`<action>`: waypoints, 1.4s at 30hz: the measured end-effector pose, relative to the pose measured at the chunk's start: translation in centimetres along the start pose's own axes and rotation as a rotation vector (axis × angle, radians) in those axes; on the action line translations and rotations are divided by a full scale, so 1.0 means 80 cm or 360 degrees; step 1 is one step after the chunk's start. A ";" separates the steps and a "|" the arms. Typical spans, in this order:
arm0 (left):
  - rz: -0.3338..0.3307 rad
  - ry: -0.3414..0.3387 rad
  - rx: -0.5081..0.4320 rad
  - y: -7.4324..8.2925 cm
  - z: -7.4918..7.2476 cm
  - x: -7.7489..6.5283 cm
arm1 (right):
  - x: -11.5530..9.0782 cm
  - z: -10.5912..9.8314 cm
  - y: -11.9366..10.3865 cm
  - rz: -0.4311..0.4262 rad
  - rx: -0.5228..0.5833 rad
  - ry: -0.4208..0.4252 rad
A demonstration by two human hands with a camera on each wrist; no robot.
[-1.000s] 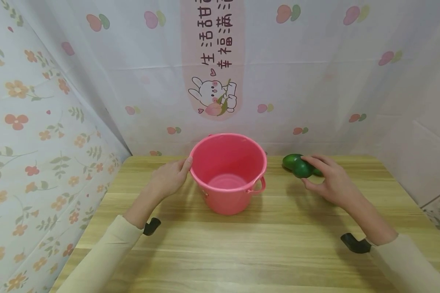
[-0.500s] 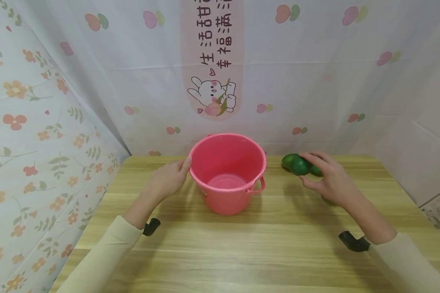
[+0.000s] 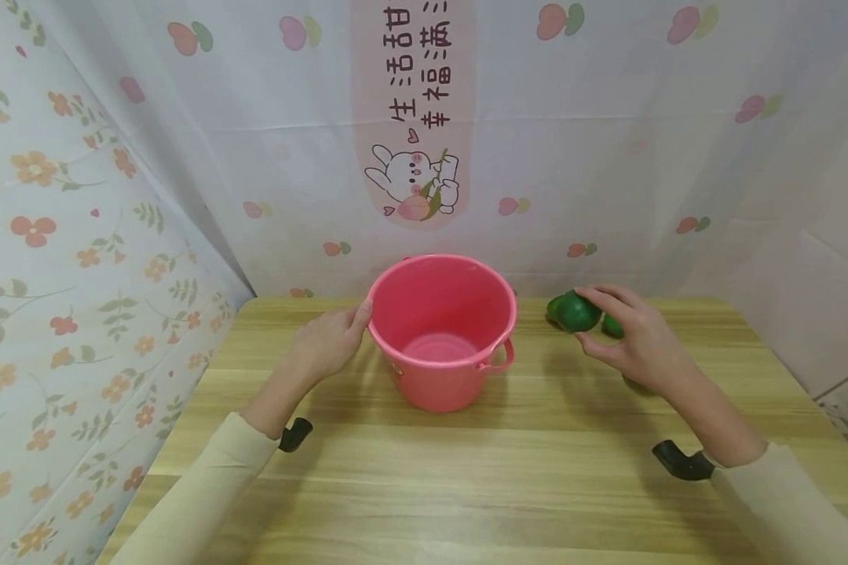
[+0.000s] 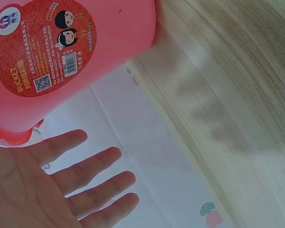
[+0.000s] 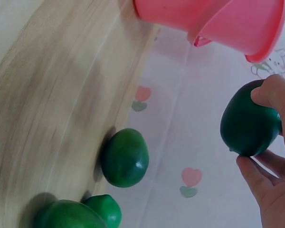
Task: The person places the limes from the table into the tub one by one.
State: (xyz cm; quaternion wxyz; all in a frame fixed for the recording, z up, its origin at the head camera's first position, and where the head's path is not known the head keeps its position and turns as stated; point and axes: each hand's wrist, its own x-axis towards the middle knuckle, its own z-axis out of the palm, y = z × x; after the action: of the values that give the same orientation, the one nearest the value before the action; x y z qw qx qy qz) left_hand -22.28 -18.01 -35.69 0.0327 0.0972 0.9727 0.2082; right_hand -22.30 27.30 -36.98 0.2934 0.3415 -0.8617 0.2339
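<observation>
Cloth: white backdrop [image 3: 290, 157] printed with fruit, a rabbit and lettering; flowered cloth [image 3: 63, 259] at the left side.

Table: one, wood-grained [image 3: 424, 502], its far edge near the backdrop.

Bucket: one, pink [image 3: 441, 388], upright on the table about midway between the hands; a pink handle [image 3: 509, 353] at the right of its rim; a red printed label [image 4: 45, 45] on its outer wall.

Sleeves: two, pale, left [image 3: 198, 494] and right [image 3: 784, 494].

Hands: two. Left hand [image 3: 327, 344] at the left of the bucket, thumb against the rim, four fingers straight and spread. Right hand [image 3: 639, 341] at the far right of the table, thumb and fingers pinching a fruit.

Black pieces: two, one at each wrist, left [image 3: 295, 435] and right [image 3: 681, 461].

Held fruit: one, dark green, rounded [image 5: 247, 121], raised off the table in the right hand, to the right of the bucket and apart from it.

Loose fruits: three, green, lying on the table near the right hand: one [image 5: 125, 157] set apart; a second [image 5: 105, 209] beside a third [image 5: 66, 216], contact unclear.
</observation>
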 end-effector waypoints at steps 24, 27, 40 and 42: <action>-0.0020 0.0008 -0.0008 -0.005 0.004 0.002 | 0.023 -0.007 -0.021 -0.0031 0.0042 -0.0002; -0.0028 0.0003 -0.0018 -0.004 0.005 0.002 | 0.025 -0.008 -0.023 -0.0034 0.0042 -0.0002; -0.0031 0.0020 -0.0022 -0.002 0.008 0.003 | 0.036 -0.004 -0.032 -0.0086 0.0079 0.0018; -0.0027 0.0021 -0.0021 -0.002 0.007 0.002 | 0.037 -0.003 -0.033 -0.0093 0.0083 0.0019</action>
State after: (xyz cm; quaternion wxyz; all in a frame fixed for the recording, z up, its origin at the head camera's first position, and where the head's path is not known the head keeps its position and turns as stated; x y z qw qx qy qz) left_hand -22.39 -17.93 -36.24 0.0286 0.0872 0.9723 0.2148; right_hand -22.10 24.35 -34.29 0.2961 0.3726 -0.8433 0.2496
